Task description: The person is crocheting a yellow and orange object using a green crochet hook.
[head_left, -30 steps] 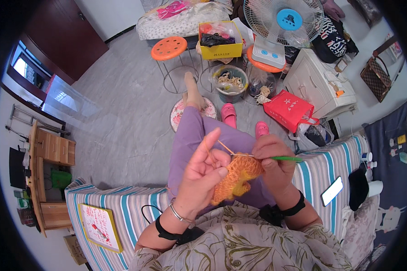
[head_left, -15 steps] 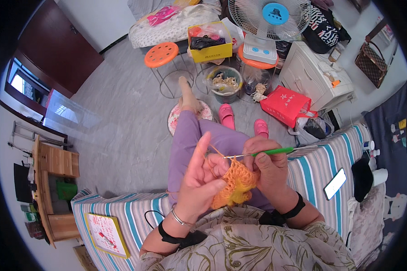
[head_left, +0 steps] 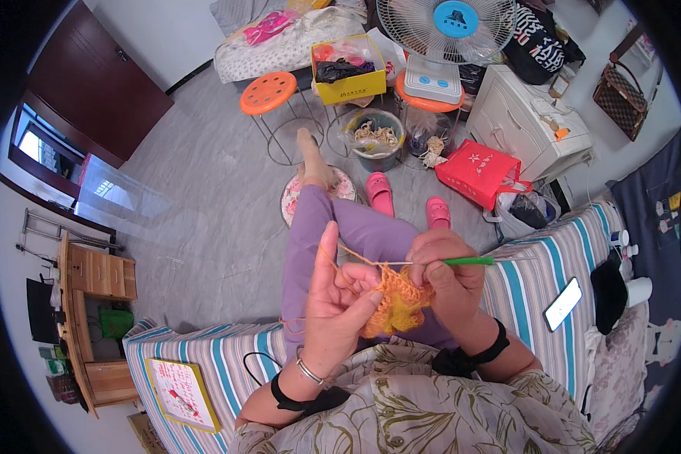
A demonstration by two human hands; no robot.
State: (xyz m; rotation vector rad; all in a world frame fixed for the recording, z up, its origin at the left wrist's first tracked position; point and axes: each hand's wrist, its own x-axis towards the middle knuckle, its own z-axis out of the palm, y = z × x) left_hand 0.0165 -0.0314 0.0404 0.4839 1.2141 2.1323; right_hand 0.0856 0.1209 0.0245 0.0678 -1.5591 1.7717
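Note:
My left hand [head_left: 336, 303] pinches the edge of an orange and yellow crochet piece [head_left: 395, 312] between thumb and fingers. Its forefinger points up, with orange yarn [head_left: 359, 255] running from it to the top of the work. A crochet hook [head_left: 469, 261] with a green handle is gripped in my right hand [head_left: 448, 276], lying nearly level. The hook's thin metal shaft reaches left to the loops at the piece's upper edge; its very tip is hard to make out. My right fingers also touch the piece's right side, hiding part of it.
I sit on a striped couch [head_left: 511, 291], a phone [head_left: 563, 304] to the right and a framed picture [head_left: 180, 393] to the left. Ahead stand a fan [head_left: 446, 38], orange stools [head_left: 268, 92], a bucket [head_left: 377, 160], a red bag [head_left: 477, 172] and pink slippers [head_left: 380, 194].
The hook has swung to a more level angle, and its handle end has dropped slightly. The left forefinger has shifted a little left, with the yarn stretched from it. Both hands keep their holds.

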